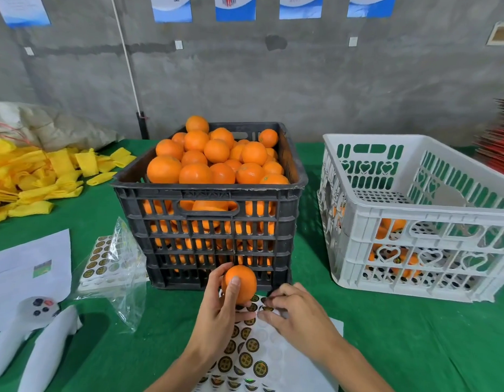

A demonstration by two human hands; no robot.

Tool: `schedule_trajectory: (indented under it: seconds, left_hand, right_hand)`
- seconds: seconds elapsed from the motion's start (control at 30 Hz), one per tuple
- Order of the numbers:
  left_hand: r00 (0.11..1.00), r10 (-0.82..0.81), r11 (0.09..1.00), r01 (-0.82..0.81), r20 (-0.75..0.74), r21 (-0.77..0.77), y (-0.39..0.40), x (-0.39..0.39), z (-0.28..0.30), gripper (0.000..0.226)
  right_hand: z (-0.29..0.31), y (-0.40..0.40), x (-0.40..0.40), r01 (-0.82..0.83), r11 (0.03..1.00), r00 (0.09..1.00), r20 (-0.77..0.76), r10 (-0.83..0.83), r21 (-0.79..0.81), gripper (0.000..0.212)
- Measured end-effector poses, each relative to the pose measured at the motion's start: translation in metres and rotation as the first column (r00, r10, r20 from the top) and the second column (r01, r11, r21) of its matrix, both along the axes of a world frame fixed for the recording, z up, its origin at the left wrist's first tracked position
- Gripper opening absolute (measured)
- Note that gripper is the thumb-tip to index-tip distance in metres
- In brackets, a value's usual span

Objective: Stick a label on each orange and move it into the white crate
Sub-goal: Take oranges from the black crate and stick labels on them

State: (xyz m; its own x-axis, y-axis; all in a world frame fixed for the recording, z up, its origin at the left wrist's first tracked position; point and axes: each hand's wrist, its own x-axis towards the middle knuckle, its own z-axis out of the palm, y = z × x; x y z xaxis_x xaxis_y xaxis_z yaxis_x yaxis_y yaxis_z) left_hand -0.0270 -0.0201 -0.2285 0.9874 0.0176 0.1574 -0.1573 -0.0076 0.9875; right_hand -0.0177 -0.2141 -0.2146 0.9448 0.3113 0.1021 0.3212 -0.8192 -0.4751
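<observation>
Labelling step underway, by the look of it: the left hand [219, 306] grips one orange [240, 282], thumb across its front, just in front of the black crate [208, 219]. The right hand [296, 315], just right of the held fruit, has its fingertips down at the top edge of the sticker sheet [253, 355], prob peeling a label; whether one is pinched can't be told. Next move likely needs a clean lift of a sticker, pressed onto the dimpled, rounded peel, then a carry well to the right into the white crate [414, 273]. Stickers are round, dark w/ gold print on glossy backing; both crates rigid slotted plastic
</observation>
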Motion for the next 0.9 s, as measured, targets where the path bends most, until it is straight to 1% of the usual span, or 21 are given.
schedule_trajectory:
  seconds: [0.17,0.23,0.3,0.37,0.4,0.43,0.5,0.53,0.57,0.6,0.67,0.73,0.77,0.8,0.83,0.87,0.9]
  left_hand:
    - [0.999,-0.044,0.998,0.043,0.022,0.050,-0.002,-0.004,0.001,0.038]
    - [0.996,-0.088,0.994,0.086,0.020,0.070,-0.003,-0.006,0.001,0.045]
    - [0.991,-0.133,0.987,0.132,0.012,0.097,-0.004,-0.007,0.001,0.047]
    - [0.985,-0.170,0.977,0.167,0.012,0.132,-0.005,-0.008,0.000,0.043]
    - [0.983,-0.182,0.971,0.178,0.016,0.157,-0.005,-0.008,0.000,0.041]
    - [0.981,-0.191,0.966,0.183,0.024,0.184,-0.006,-0.008,0.000,0.039]
    - [0.979,-0.198,0.956,0.184,0.038,0.229,-0.007,-0.009,0.000,0.037]
    - [0.979,-0.200,0.952,0.184,0.040,0.247,-0.008,-0.008,0.001,0.037]
    - [0.979,-0.199,0.948,0.183,0.039,0.260,-0.008,-0.008,0.002,0.037]
    - [0.980,-0.196,0.947,0.180,0.035,0.266,-0.008,-0.008,0.003,0.036]
    - [0.982,-0.190,0.953,0.178,0.024,0.245,-0.006,-0.007,0.006,0.037]
    - [0.983,-0.182,0.968,0.176,0.013,0.179,-0.006,-0.006,0.009,0.037]
    - [0.985,-0.173,0.975,0.169,0.014,0.143,-0.007,-0.005,0.011,0.038]
    - [0.987,-0.158,0.982,0.154,0.026,0.107,-0.008,-0.004,0.015,0.038]
    - [0.989,-0.139,0.988,0.136,0.041,0.071,-0.010,-0.004,0.020,0.038]
    - [0.991,-0.120,0.992,0.118,0.057,0.044,-0.012,-0.004,0.026,0.036]
    - [0.992,-0.103,0.995,0.101,0.073,0.024,-0.014,-0.004,0.033,0.034]
  right_hand:
    - [-0.006,-0.005,-0.001,-0.026,0.999,1.000,0.018,0.025,0.045,0.037]
    - [-0.008,-0.006,0.001,-0.009,0.993,1.000,-0.020,0.012,0.121,0.031]
    - [-0.010,-0.007,0.003,0.038,0.969,0.995,-0.099,-0.014,0.246,0.024]
    - [-0.008,-0.008,0.004,0.154,0.887,0.969,-0.242,-0.050,0.435,0.016]
    - [-0.007,-0.009,0.004,0.216,0.831,0.956,-0.285,-0.073,0.512,0.015]
    - [-0.006,-0.009,0.003,0.263,0.779,0.951,-0.289,-0.111,0.569,0.017]
    - [-0.002,-0.009,0.002,0.319,0.704,0.948,-0.204,-0.246,0.634,0.018]
    - [0.000,-0.008,0.001,0.320,0.679,0.942,-0.145,-0.303,0.661,0.015]
    - [0.002,-0.007,-0.001,0.297,0.657,0.943,-0.102,-0.317,0.693,0.011]
    - [0.004,-0.004,-0.003,0.256,0.641,0.953,-0.080,-0.290,0.723,0.009]
    - [0.007,0.001,-0.007,0.200,0.578,0.975,-0.102,-0.198,0.791,0.007]
    - [0.013,0.003,-0.010,0.191,0.481,0.981,-0.152,-0.120,0.856,0.006]
    - [0.016,0.002,-0.011,0.175,0.462,0.985,-0.152,-0.087,0.870,0.009]
    - [0.019,0.002,-0.013,0.142,0.478,0.990,-0.126,-0.065,0.867,0.013]
    - [0.022,0.001,-0.015,0.098,0.522,0.995,-0.079,-0.059,0.847,0.017]
    - [0.024,0.000,-0.019,0.048,0.597,0.998,-0.010,-0.066,0.801,0.022]
    - [0.026,0.001,-0.022,-0.005,0.704,0.992,0.090,-0.083,0.710,0.030]
